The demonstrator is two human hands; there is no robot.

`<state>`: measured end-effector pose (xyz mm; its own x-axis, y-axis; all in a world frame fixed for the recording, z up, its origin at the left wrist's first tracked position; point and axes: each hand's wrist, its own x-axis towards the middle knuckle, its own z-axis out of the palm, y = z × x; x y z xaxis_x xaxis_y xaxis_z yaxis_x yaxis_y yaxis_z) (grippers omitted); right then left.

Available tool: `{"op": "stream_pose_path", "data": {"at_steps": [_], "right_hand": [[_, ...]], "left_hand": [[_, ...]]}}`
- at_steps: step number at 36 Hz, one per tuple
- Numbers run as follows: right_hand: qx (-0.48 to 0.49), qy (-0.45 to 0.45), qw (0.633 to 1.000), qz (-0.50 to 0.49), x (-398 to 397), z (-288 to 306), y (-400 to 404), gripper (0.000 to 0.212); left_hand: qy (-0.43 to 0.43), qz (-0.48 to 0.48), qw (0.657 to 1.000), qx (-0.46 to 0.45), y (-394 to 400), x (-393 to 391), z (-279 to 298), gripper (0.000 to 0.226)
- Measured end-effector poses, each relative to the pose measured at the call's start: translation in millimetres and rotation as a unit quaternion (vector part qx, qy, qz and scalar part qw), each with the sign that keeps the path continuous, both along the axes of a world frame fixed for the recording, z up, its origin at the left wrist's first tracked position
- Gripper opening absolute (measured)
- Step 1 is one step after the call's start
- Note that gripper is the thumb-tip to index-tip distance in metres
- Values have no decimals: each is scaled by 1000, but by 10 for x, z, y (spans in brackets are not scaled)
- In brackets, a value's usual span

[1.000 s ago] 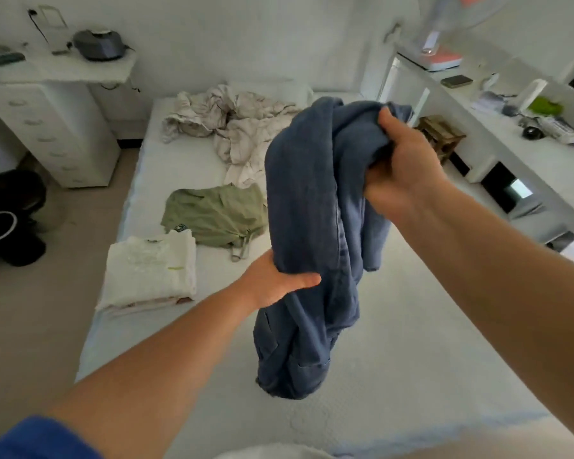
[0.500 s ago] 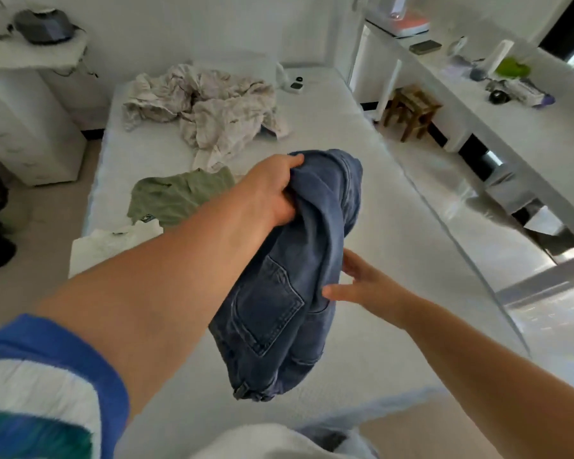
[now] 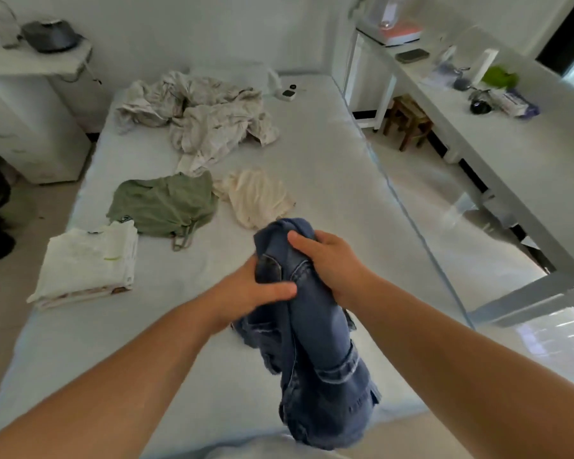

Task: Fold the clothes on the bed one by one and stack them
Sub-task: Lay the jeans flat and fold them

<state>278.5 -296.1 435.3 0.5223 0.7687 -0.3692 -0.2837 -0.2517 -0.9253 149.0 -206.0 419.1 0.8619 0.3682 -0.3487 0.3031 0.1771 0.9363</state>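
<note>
Denim jeans (image 3: 315, 352) are gripped at the top by both hands.
From left hand (image 3: 249, 289) and right hand (image 3: 328, 260), the long axis hangs down, nearer than the folded stack (image 3: 87, 263).

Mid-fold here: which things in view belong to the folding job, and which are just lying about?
Job:
blue denim jeans, held by left hand and right hand
green top
cream garment
folded white stack
crumpled beige heap

Lying about:
wooden stool
dark phone
</note>
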Motion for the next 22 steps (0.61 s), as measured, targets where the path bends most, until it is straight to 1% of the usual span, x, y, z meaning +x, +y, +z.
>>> {"op": "stream_pose_path", "data": {"at_steps": [1, 2, 4, 5, 6, 7, 8, 9, 10, 11, 12, 13, 14, 15, 16, 17, 18, 19, 20, 21, 22], "right_hand": [[-10, -2, 1000, 20, -6, 16, 10, 13], [-19, -11, 999, 38, -16, 22, 20, 16], [-22, -10, 998, 54, -4, 34, 32, 19], [-19, 7, 998, 54, 15, 59, 29, 18], [-14, 6, 998, 53, 51, 76, 9, 15], [-17, -34, 998, 53, 112, 82, -27, 11], [-40, -112, 991, 54, 196, 82, -87, 11], [-79, -194, 976, 54, 277, 56, -163, 17], [-133, -265, 954, 44, 368, -9, -273, 31], [-188, -305, 933, 23, 429, -70, -399, 47], [-241, -302, 922, 2, 474, -144, -548, 60], [-287, -260, 922, -13, 485, -214, -704, 68], [-316, -177, 932, -26, 454, -271, -848, 74], [-334, -69, 939, -38, 405, -326, -958, 84], [-330, 46, 942, -40, 342, -406, -1043, 94], [-293, 143, 945, -29, 297, -477, -1103, 102], [-232, 215, 949, -20, 246, -520, -1115, 105], [-157, 255, 954, -18, 184, -509, -1088, 102], [-84, 271, 959, -23, 150, -475, -1030, 96], [-23, 271, 962, -33, 123, -419, -945, 89], [19, 259, 964, -49, 108, -364, -855, 79]], "left_hand": [[1, 3, 1000, -16, -95, -19, -51, 55], [5, 31, 999, -29, -154, -18, -120, 53], [24, 132, 990, -48, -215, 34, -175, 42], [31, 178, 982, -59, -220, 70, -192, 38], [32, 218, 973, -71, -212, 108, -217, 34], [32, 253, 963, -87, -198, 150, -216, 32], [28, 283, 952, -111, -179, 184, -211, 30], [24, 313, 938, -148, -159, 214, -189, 28], [20, 338, 921, -191, -130, 242, -165, 25], [17, 358, 904, -233, -100, 265, -129, 23], [14, 368, 891, -264, -64, 280, -94, 23], [9, 374, 882, -287, -30, 292, -60, 24], [0, 377, 875, -302, 0, 301, -33, 23], [-10, 380, 870, -314, 25, 316, -3, 23], [-17, 382, 866, -323, 51, 322, 18, 21], [-25, 385, 860, -334, 59, 339, 46, 20], [-31, 389, 854, -344, 70, 350, 66, 17], [-34, 391, 850, -353, 70, 355, 89, 15], [-34, 392, 848, -357, 63, 356, 99, 15], [-30, 390, 849, -356, 67, 349, 92, 15], [-24, 388, 852, -352, 77, 332, 74, 15]]}}
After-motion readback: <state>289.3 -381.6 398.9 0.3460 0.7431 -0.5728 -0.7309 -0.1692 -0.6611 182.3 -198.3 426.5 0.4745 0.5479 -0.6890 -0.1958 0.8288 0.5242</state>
